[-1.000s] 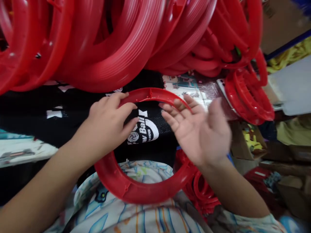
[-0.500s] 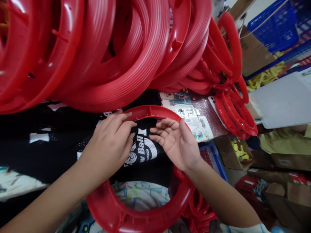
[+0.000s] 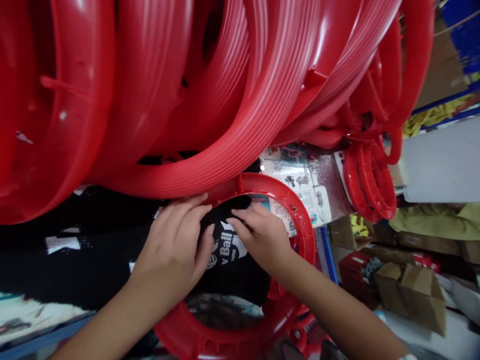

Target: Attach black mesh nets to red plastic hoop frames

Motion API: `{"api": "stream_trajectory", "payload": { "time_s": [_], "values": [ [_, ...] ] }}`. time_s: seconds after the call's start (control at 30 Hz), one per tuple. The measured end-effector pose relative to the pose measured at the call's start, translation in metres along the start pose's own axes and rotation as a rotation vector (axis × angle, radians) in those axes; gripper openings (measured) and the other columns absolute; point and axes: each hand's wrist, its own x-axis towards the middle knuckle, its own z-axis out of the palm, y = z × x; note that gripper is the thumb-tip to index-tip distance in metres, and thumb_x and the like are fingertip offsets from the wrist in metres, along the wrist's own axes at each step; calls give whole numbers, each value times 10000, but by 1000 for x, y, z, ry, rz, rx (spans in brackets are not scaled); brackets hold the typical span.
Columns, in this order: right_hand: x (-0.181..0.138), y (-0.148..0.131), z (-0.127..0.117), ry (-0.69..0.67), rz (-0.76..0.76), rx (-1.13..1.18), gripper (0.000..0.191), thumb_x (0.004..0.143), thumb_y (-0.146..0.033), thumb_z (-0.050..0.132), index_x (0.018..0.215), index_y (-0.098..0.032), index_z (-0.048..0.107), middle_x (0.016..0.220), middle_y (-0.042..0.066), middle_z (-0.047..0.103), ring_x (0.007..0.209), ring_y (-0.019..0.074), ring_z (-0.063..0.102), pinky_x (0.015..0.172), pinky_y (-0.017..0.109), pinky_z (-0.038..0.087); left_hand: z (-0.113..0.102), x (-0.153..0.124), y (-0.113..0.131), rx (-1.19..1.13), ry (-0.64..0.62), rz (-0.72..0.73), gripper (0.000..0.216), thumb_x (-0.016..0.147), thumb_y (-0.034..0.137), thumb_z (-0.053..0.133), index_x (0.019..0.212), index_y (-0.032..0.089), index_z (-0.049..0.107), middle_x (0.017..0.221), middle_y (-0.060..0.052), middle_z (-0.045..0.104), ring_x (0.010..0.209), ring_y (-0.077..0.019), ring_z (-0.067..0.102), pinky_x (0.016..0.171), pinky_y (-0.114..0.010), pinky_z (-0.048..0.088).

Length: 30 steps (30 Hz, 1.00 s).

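Note:
A red plastic ring [image 3: 302, 218] lies in front of me, over a black net fabric [image 3: 227, 271] with a white "Ball" print. My left hand [image 3: 174, 247] is wrapped over the ring's upper left rim, fingers on top and thumb inside the hoop. My right hand [image 3: 263, 236] reaches inside the ring. Its fingers are curled together and pinch the black fabric near the print. The ring's left side is hidden under my left hand, and its lower rim shows below my arms.
A big heap of large red rings [image 3: 225, 100] hangs close above my hands. A stack of smaller red rings [image 3: 369, 180] leans at the right. Printed packaging cards [image 3: 296, 177], cardboard boxes [image 3: 412, 290] and a grey board [image 3: 442, 165] lie further right.
My right hand went from open and raised to down inside the ring, closing on the black fabric. The view has shifted closer under the heap of red rings.

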Motion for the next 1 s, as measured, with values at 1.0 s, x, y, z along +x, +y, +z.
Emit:
{"api": "stream_trajectory", "payload": {
  "time_s": [1.0],
  "values": [
    [28,-19,-4,238,-99,209,141,857,-224,577,760,-163,659,742,6,676,716,132,606,695,243,444,4,-4,-3,10,23,81,352,867,232,459,1177,76,517,1228,-193,549,1174,-310,495,1021,-450,396]
  ]
}}
